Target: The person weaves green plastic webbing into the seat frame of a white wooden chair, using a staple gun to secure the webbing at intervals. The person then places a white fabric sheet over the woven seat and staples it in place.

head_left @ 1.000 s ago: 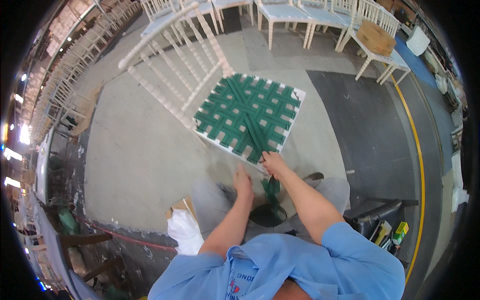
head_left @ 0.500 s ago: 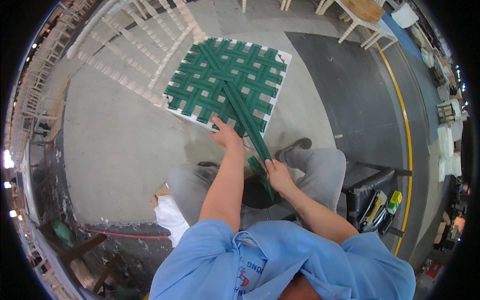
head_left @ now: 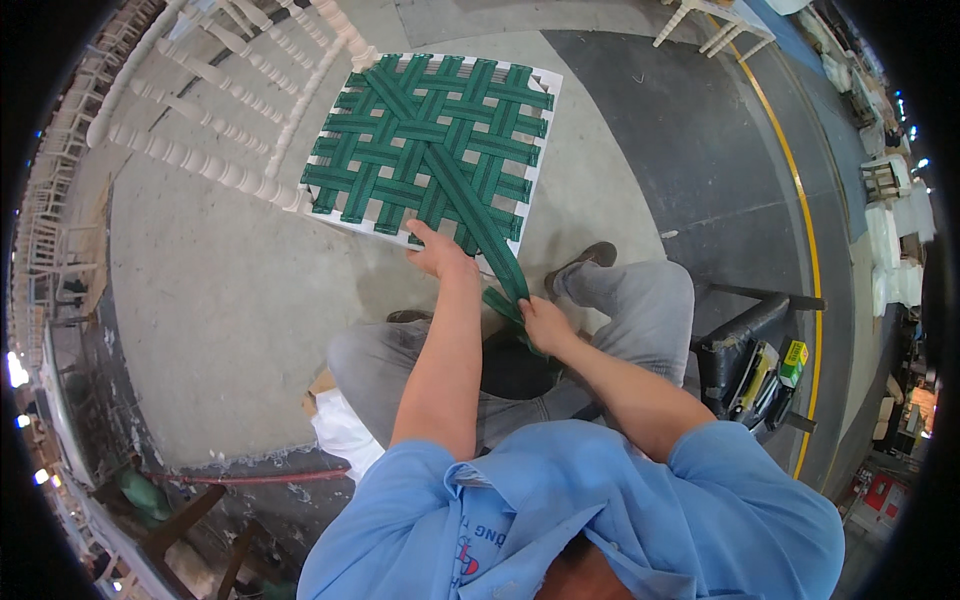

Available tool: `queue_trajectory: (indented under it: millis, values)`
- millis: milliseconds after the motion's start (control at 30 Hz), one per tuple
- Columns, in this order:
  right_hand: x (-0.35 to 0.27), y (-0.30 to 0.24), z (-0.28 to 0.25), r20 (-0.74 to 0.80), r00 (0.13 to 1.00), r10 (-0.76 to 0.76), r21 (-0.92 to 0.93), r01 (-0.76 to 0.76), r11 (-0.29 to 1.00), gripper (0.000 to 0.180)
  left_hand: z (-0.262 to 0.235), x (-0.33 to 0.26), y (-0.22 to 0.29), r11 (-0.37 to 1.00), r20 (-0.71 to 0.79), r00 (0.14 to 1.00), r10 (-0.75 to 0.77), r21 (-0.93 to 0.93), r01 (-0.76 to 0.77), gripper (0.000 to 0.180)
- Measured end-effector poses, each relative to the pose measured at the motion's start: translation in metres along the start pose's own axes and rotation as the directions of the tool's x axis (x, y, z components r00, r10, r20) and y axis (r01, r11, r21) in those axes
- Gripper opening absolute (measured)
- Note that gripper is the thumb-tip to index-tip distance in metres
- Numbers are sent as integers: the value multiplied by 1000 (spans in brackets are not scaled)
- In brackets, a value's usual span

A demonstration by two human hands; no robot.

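A white chair has a backrest of turned spindles [head_left: 200,160] and a square seat woven with green webbing [head_left: 375,150]. One loose webbing strap [head_left: 478,218] runs diagonally over the weave from the far left corner, past the near right edge, toward me. My right hand [head_left: 547,326] is closed around that strap between my knees, and its tail hangs beside the fist. At the near edge of the seat, my left hand [head_left: 442,252] grips the white frame, thumb side up; some of its fingers are hidden.
To my right a dark stool or seat [head_left: 735,345] holds tools and a green-yellow box [head_left: 793,363]. White plastic wrapping [head_left: 345,430] lies by my left knee. Rows of pale chairs [head_left: 50,230] line the left, and another white chair frame [head_left: 715,30] stands far right.
The chair appears shifted up and left as the view moves. My right hand sits closer to the seat on the strap, with less strap between. My left hand stays at the near edge.
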State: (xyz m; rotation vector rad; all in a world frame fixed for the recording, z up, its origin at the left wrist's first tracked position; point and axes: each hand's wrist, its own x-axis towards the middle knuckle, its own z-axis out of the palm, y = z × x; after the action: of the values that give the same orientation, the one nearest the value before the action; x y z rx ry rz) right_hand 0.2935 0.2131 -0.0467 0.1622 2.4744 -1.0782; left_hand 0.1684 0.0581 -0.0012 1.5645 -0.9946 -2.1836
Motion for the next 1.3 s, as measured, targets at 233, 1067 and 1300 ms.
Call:
queue_trajectory:
  millis: [233, 1067, 1300]
  values:
    - [39, 9, 1, -45, 999, -6, -87, 2, 996, 29, -55, -7, -7, 864, 418, 870, -260, 503, 17, 91]
    - [-108, 23, -227, -650, 747, 140, 149, -55, 987, 27, -87, 20, -64, -681, 835, 535, -129, 318, -660, 62]
    - [-247, 268, -340, -586, 369, 722, 153, -825, 545, 60, -75, 11, -91, -539, 831, 518, -204, 346, -768, 66]
